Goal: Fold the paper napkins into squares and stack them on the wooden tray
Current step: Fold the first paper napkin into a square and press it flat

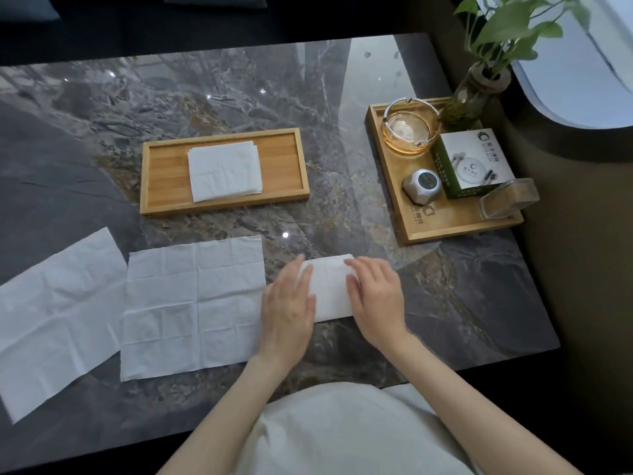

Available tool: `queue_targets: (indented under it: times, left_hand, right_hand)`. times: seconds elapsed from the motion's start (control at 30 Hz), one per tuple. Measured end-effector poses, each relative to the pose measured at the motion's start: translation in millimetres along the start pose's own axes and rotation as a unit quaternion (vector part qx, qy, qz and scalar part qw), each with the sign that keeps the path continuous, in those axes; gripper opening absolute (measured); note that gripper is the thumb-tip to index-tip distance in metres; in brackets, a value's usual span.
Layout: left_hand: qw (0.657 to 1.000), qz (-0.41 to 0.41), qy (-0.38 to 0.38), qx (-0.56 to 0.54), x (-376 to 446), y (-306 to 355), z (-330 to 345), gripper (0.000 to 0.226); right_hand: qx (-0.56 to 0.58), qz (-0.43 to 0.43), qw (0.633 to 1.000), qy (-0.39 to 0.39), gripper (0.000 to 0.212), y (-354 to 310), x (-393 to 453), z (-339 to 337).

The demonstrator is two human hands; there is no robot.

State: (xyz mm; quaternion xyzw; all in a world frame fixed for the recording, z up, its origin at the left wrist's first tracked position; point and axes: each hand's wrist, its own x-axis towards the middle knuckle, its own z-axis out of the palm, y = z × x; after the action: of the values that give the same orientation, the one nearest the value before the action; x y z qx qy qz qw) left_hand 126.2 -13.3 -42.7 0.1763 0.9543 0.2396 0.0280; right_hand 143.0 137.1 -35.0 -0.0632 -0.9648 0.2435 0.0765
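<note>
Pressing flat on a folded napkin point(330, 291) near the worktop's point(462, 303) front edge, the left hand point(287, 310) and right hand point(375, 299) lie open, palms down, one on each side of it, gripping nothing. This looks like creasing the fold so the square holds. The wooden tray point(164, 176) sits toward the worktop's centre, carrying a stack of folded napkins point(224, 171) at its middle; bare wood remains either side. Two unfolded napkins point(193, 303) point(58, 313) lie spread along the front edge toward the left, the nearer one touching the left hand. Open marble separates the hands from the tray, so the path is clear. A second tray point(411, 214) of table items occupies the right edge, well apart.
</note>
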Motion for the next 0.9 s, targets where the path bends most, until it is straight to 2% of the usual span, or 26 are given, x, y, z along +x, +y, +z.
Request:
queue_targets:
  times: [0.07,0.1,0.17,0.37,0.43,0.57,0.67,0.9]
  left_hand:
    - [0.994,0.049,-0.080,0.053,-9.9,1.4,6.1,0.050]
    - [0.989,0.048,-0.112,0.077,-13.9,0.3,9.0,0.053]
    - [0.983,0.026,-0.149,0.101,-19.0,-4.7,14.6,0.057]
    - [0.982,-0.031,-0.151,0.105,-28.9,-18.4,9.7,0.058]
    - [0.985,-0.020,-0.140,0.100,-33.8,-15.7,2.7,0.059]
    - [0.981,0.061,-0.147,0.112,-48.0,-5.0,0.1,0.056]
    - [0.977,0.038,-0.172,0.122,-54.9,0.6,3.3,0.058]
    - [0.980,0.012,-0.153,0.129,-43.5,4.9,10.1,0.058]
  right_hand:
    - [-0.056,-0.099,0.988,-0.102,0.045,1.5,-15.3,7.4]
    - [-0.079,-0.117,0.978,-0.152,0.051,3.5,-21.5,11.1]
    - [-0.112,-0.107,0.968,-0.199,0.057,12.3,-28.3,16.7]
    - [-0.178,-0.064,0.961,-0.202,0.061,32.5,-32.6,8.9]
    - [-0.166,-0.059,0.965,-0.195,0.061,30.1,-36.0,6.6]
    - [-0.152,-0.115,0.960,-0.204,0.058,14.3,-52.1,9.9]
    - [-0.151,-0.113,0.958,-0.217,0.058,10.7,-62.4,13.8]
    - [-0.155,-0.117,0.957,-0.218,0.058,17.8,-48.0,13.9]
